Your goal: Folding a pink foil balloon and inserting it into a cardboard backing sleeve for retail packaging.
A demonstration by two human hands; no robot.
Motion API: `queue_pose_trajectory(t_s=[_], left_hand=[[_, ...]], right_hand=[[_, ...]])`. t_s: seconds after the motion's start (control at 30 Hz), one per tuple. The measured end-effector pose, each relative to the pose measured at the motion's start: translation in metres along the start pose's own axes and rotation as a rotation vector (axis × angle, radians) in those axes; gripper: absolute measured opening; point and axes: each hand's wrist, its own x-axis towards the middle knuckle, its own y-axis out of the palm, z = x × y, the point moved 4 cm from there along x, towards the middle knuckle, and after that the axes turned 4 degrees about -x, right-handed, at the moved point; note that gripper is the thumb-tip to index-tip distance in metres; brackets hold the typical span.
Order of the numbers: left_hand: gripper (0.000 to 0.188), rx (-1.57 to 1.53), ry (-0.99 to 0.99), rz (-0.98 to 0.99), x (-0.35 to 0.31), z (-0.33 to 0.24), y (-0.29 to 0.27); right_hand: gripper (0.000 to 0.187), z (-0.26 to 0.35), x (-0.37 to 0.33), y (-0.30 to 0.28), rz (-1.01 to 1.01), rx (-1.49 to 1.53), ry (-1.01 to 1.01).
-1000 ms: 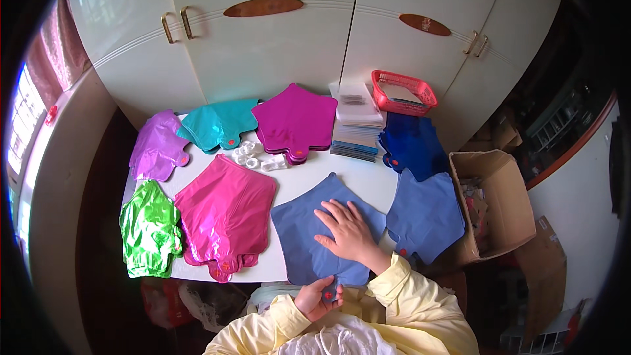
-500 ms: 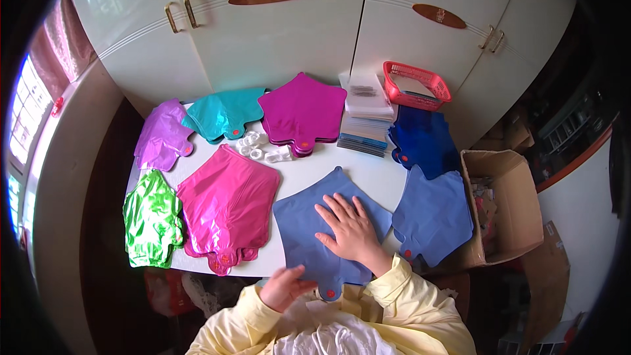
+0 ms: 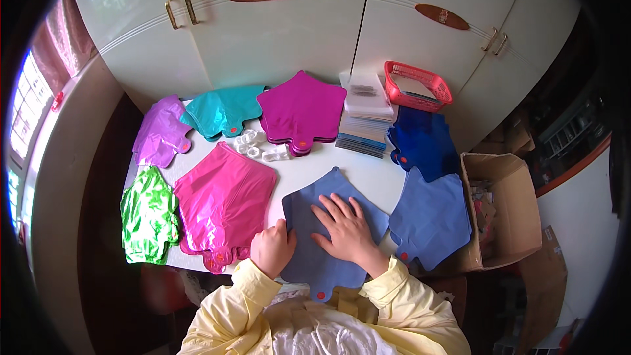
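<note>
A flat, uninflated dusty-blue star foil balloon (image 3: 303,250) lies before me at the table's near edge, its round tab with a red dot pointing toward me. My right hand (image 3: 346,229) rests palm down on its middle, fingers spread. At the balloon's left side my left hand (image 3: 273,250) is closed with the thumb up, pinching the edge, which is folded slightly inward there. A pink foil balloon stack (image 3: 227,200) lies just left of that hand. To the right is another dusty-blue foil balloon (image 3: 430,217).
Around the white table (image 3: 299,171) lie foil balloons: green (image 3: 150,217), lilac (image 3: 161,135), teal (image 3: 223,112), magenta (image 3: 302,108) and dark blue (image 3: 424,141). White ribbon rolls (image 3: 253,148), stacked packets (image 3: 365,118) and a red basket (image 3: 420,102) stand behind. A cardboard box (image 3: 509,217) sits right.
My left hand has moved up and left from near the tab to the balloon's left edge and closed on it. That edge has drawn inward. My right hand has stayed flat.
</note>
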Motion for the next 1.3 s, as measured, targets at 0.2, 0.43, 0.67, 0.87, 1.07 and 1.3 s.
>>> queue_pose_trajectory(t_s=[0.2,0.43,0.67,0.87,1.07,1.3], left_hand=[[0.027,-0.014,0.019,0.013,0.001,0.003,0.003],[0.024,-0.016,0.037,0.011,0.002,-0.001,-0.001],[0.016,-0.1,0.14,0.053,-0.002,-0.016,-0.01],[0.008,-0.149,0.284,0.034,-0.005,-0.036,-0.012],[0.01,-0.255,0.405,0.03,-0.004,-0.044,-0.012],[0.009,-0.323,0.428,0.09,-0.003,-0.043,0.006]], right_hand=[[0.046,-0.007,0.011,0.005,-0.027,0.033,0.008],[0.047,-0.007,0.015,0.006,-0.106,-0.006,-0.021],[0.054,-0.007,0.021,0.004,0.01,0.018,0.058],[0.053,-0.009,0.022,0.005,0.045,0.011,0.064],[0.05,-0.011,0.021,0.006,0.006,0.041,0.048],[0.036,-0.016,0.02,0.013,-0.017,0.072,-0.004]])
